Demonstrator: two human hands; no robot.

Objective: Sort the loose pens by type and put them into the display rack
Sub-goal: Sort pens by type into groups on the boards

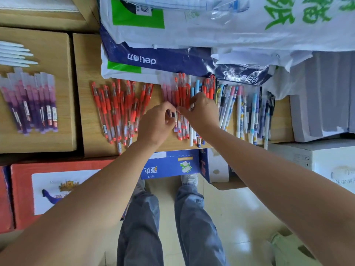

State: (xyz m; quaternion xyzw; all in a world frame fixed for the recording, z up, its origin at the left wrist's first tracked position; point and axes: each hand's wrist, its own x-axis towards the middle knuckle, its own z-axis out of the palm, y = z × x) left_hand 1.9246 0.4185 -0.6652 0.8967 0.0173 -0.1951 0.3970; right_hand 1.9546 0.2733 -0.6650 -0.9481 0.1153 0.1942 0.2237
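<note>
1. Left hand (155,121): fingers curled, thumb and forefinger pinching the barrel of a pen in the mixed bunch (181,93). It meets the right hand fingertip to fingertip.
2. Right hand (201,112): fingers curled down over the same bunch, a dark pen caught between two of them.
3. Mixed bunch: red, pink-tinted and pale blue pens lying side by side mid-surface, tips reaching the near edge.
4. Red pens (119,110): loose fan toward the left edge of the surface (86,60), some overhanging the near edge.
5. Patterned pens (244,112): blue, white and dark barrels toward the right edge.
6. Plastic bags (153,58): heaped along the far edge.
7. Paper stack (322,104): at the right edge.
8. Side board (38,45): left of the surface, carrying purple pens (32,104) and white pens (15,54).
9. Blue box (172,164): below the near edge.
</note>
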